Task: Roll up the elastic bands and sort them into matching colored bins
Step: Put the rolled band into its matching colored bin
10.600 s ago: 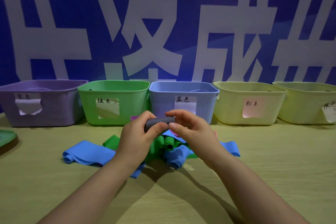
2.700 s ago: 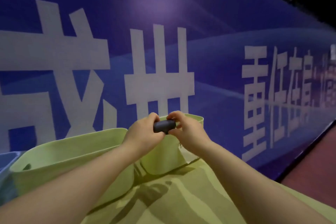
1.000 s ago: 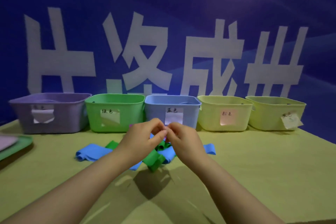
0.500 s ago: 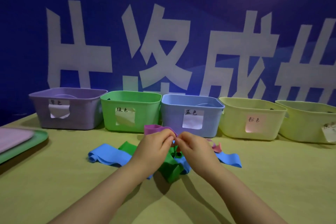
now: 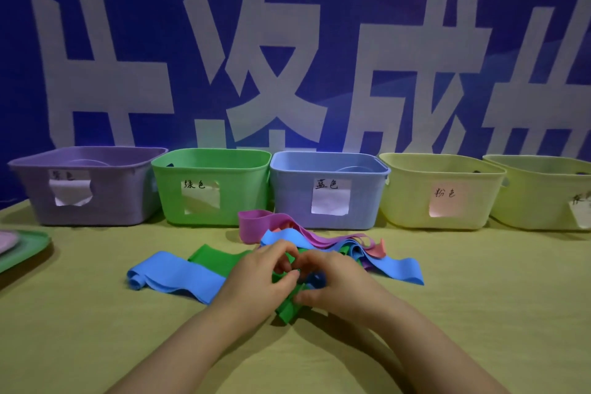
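Green rubbery strip is your pick. The green band [image 5: 220, 261] runs in from the left of the pile and under your hands, and its near end pokes out toward you below them.

- Left hand [image 5: 256, 278]: fingers curled, pinching the green band from the left.
- Right hand [image 5: 335, 285]: also curled, thumb clamped on the same green end. A blue curl sits just beside its fingers, so you may have caught some blue too; can't tell.
- Both hands are close together and low over the bench [image 5: 96, 329]. My read is that you're starting a tight roll from the end while the surface carries the slack.

Pile, all tangled together:
- blue band [image 5: 172, 275] lies flat to the left, beside the green.
- purple band [image 5: 256, 224] loops up at the back, just in front of the bins.
- pink band [image 5: 379, 249] sits at the right edge.
- Expect the green to drag its neighbours as you roll.

Bins stand in a row at the back, labels facing you: purple bin [image 5: 32, 189], green bin [image 5: 243, 189], blue bin [image 5: 361, 195], pink-labelled bin [image 5: 409, 195], and one more bin [image 5: 527, 195] cut off at the right. The green bin is just behind and left of the pile, a short reach once the band is rolled. The tray [image 5: 28, 253] at the left edge is not in play.
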Demonstrator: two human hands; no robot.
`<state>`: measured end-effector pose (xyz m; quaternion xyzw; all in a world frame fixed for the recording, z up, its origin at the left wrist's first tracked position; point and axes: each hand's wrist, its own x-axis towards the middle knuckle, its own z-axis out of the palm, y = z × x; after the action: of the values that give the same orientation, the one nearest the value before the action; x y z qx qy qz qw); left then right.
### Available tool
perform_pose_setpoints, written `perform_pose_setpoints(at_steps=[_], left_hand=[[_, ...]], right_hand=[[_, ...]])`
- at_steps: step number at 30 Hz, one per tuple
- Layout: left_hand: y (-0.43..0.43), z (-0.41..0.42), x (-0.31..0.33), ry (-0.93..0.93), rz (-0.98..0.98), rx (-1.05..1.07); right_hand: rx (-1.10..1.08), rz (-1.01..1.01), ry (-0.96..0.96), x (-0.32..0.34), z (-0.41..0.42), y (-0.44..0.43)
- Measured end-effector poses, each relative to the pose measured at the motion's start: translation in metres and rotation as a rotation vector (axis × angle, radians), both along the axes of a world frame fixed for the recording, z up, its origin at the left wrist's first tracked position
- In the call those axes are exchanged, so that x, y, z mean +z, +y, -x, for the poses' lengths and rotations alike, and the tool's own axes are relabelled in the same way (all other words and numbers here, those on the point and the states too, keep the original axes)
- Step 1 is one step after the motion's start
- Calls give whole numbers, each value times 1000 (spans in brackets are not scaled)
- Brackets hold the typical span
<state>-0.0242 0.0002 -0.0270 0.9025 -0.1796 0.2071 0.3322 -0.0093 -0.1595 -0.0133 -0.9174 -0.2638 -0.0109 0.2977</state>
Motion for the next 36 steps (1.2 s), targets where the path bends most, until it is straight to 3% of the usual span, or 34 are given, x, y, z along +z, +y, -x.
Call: perform_pose_setpoints(at_steps=[6,12,15,26,36], left_hand=[[2,-2,0,-2,35,-44],[3,-2,3,-52,155,-34],[2,0,5,-137,200,-11],[1,4,11,-204,293,-63],[2,-2,7,-259,213,-9]], right_hand=[[-31,-84,-13,1,2,-3],[-195,-455,-88,11,-1,-6],[-193,-533,-60,10,1,-3],[-102,-643,-19,10,8,6],[-107,-495,-64,11,10,5]])
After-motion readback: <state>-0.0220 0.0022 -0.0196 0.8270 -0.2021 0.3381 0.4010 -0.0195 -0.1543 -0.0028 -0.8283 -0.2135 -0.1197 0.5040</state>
